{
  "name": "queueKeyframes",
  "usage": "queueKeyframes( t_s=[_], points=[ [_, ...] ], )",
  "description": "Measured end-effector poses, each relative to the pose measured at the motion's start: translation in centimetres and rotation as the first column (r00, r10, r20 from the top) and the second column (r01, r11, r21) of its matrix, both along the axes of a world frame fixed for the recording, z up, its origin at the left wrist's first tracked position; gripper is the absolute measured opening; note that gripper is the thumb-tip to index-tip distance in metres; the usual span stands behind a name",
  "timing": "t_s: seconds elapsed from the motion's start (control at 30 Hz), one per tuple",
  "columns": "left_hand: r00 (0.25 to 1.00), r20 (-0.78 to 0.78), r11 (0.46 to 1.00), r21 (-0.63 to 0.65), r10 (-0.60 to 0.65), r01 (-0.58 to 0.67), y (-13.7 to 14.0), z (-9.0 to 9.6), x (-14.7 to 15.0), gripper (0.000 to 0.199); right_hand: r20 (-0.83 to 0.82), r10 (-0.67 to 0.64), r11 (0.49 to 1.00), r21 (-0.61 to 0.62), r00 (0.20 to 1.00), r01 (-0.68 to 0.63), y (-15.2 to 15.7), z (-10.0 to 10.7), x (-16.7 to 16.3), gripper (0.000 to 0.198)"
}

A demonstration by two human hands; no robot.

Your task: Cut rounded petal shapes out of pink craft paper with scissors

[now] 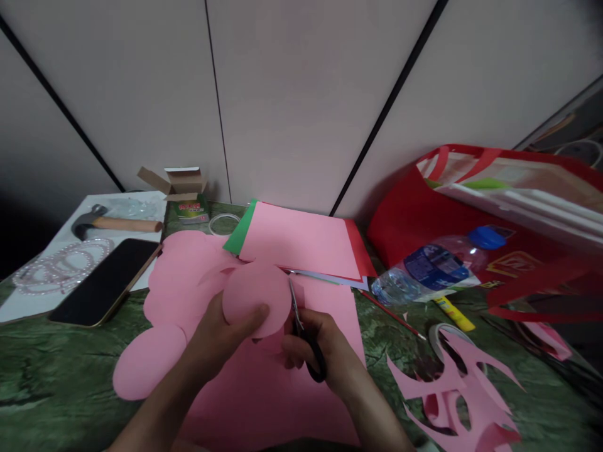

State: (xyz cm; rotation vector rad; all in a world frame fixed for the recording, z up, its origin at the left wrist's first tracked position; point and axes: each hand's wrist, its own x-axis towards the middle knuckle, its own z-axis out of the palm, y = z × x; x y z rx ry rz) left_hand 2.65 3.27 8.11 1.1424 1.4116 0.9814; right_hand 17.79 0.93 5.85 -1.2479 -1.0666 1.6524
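Note:
My left hand [229, 336] pinches a round pink paper disc [257, 292], thumb on top and fingers hidden beneath. In my right hand [323, 348] is a pair of scissors [298, 314] with black handles, its blades pointing away from me along the disc's right edge. A small pink flap of paper shows just beyond the blades. Below both hands lies a large pink sheet [301, 408]. Several cut pink rounds overlap to the left, among them one pink oval [149, 361] at the lower left.
Stacked coloured paper [301, 238] lies at the back. Pink offcuts [464, 392] heap at the right, near a water bottle [431, 267] and a red bag [405, 207]. To the left are a phone [106, 282], a hammer [125, 223], bead strings [61, 267] and an opened box [191, 207].

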Motion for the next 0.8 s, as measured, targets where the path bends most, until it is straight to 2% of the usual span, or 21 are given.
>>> queueKeyframes(
  t_s=[0.1, 0.33, 0.57, 0.8],
  points=[
    [1.000, -0.006, 1.000, 0.005, -0.004, 0.004, 0.03, 0.05, -0.13, 0.031, 0.000, 0.006, 1.000, 0.001, 1.000, -0.006, -0.02, -0.15, 0.04, 0.015],
    [0.993, -0.011, 0.993, 0.020, -0.113, 0.114, 0.51, -0.43, -0.87, 0.028, -0.001, 0.008, 1.000, 0.001, 1.000, -0.008, 0.01, -0.29, 0.02, 0.017],
    [0.996, -0.005, 0.996, 0.005, -0.092, 0.092, 0.53, -0.60, -0.84, 0.034, -0.013, 0.018, 1.000, 0.000, 1.000, -0.018, -0.14, -0.43, 0.12, 0.018],
    [0.995, 0.027, 0.995, -0.003, -0.101, 0.101, 0.49, -0.41, -0.99, 0.027, -0.014, 0.018, 1.000, -0.023, 1.000, -0.019, -0.25, -0.51, 0.05, 0.020]
  ],
)
